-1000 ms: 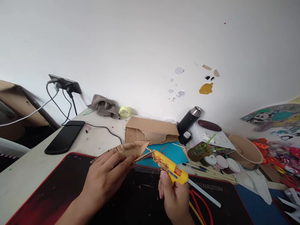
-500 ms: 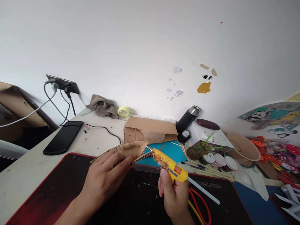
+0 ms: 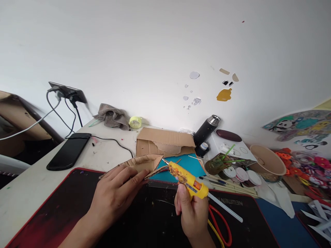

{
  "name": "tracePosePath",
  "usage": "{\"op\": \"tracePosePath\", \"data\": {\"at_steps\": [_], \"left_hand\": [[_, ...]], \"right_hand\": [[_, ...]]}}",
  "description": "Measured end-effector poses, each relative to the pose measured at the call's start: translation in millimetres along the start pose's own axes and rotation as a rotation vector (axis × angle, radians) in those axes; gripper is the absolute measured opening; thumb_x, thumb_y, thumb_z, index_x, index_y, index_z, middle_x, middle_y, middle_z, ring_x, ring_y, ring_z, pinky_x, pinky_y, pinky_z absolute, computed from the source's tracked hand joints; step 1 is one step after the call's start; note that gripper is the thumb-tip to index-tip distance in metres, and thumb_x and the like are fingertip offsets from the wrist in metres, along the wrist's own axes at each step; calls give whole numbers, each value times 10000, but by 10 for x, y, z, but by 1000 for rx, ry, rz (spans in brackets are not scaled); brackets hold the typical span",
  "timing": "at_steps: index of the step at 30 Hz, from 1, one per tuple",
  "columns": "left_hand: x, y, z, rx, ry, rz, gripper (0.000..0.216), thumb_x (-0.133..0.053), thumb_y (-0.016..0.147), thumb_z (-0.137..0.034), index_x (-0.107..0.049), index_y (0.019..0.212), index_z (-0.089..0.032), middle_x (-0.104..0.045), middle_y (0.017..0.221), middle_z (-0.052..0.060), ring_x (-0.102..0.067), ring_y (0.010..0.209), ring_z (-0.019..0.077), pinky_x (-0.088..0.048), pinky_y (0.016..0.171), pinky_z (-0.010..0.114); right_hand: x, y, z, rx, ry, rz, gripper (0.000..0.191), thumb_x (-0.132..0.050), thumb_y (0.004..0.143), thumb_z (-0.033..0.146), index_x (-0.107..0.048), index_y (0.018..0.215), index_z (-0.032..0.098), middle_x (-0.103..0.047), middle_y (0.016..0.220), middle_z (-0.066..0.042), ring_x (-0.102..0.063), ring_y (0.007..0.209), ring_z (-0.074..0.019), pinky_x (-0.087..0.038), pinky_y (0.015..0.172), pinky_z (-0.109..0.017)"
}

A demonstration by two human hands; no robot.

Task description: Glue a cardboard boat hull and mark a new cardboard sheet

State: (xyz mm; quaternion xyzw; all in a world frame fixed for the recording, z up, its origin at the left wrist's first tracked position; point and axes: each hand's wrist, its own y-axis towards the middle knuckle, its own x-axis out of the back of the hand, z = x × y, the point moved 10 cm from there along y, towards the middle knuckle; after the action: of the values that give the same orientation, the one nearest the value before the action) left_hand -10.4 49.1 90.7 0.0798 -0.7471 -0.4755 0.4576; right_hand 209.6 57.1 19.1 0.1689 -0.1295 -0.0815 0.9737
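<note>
My left hand (image 3: 116, 189) grips a folded piece of cardboard (image 3: 144, 164), its thumb and fingers closed on the near part. In my right hand (image 3: 190, 210) is a yellow hot glue gun (image 3: 186, 179), stained brown near the front, with a clear glue stick (image 3: 224, 206) poking out of its back. The metal nozzle points left and sits at the right corner of the cardboard; whether it touches the edge I cannot tell. Red-and-yellow scissor handles (image 3: 221, 224) lie partly hidden beside my right wrist.
A torn cardboard box (image 3: 165, 136) and a blue sheet (image 3: 196, 167) lie behind the hands. A black phone (image 3: 69, 151) is at left, near a grey cloth (image 3: 112, 117) and yellow tape (image 3: 135, 122). A black flask (image 3: 207, 129), paint jars (image 3: 241, 174) and a bowl (image 3: 269, 160) stand at right.
The view has shifted very slightly. Both hands keep their hold, and the glue gun's nozzle stays at the cardboard's corner with hardly any movement.
</note>
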Motion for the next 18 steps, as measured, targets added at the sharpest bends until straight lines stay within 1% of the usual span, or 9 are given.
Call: {"op": "tracePosePath", "data": {"at_steps": [4,10,14,18], "left_hand": [[-5,-2,10,13,-22,4,217,-633,1097,-259,-747,1281,-266,-758,893,18,-711,732,181,-577,646,312],[-20,-24,22,19,-34,14,249,-646,1080,-244,-748,1303,-286,-757,905,13,-720,737,179,-591,657,314],[-17,-26,15,10,-25,10,239,-663,1073,-251,-754,1294,-273,-744,892,16,-710,726,179,-590,661,315],[-23,-20,11,14,-30,15,236,-651,1081,-248,-754,1292,-274,-750,901,17,-712,738,183,-588,668,316]], "right_hand": [[1,-21,-106,-92,59,8,589,-590,1116,467,-446,590,247,-441,460,40,-467,390,-120,-372,417,-250],[15,-16,-116,-103,67,0,592,-589,1115,481,-448,589,249,-439,465,40,-463,397,-125,-367,426,-262],[32,-7,-86,-84,64,-11,584,-599,1112,478,-448,597,246,-439,469,45,-465,396,-122,-363,428,-261],[28,-12,-104,-102,72,-5,588,-592,1115,486,-453,597,246,-444,461,42,-467,390,-122,-361,419,-257]]}}
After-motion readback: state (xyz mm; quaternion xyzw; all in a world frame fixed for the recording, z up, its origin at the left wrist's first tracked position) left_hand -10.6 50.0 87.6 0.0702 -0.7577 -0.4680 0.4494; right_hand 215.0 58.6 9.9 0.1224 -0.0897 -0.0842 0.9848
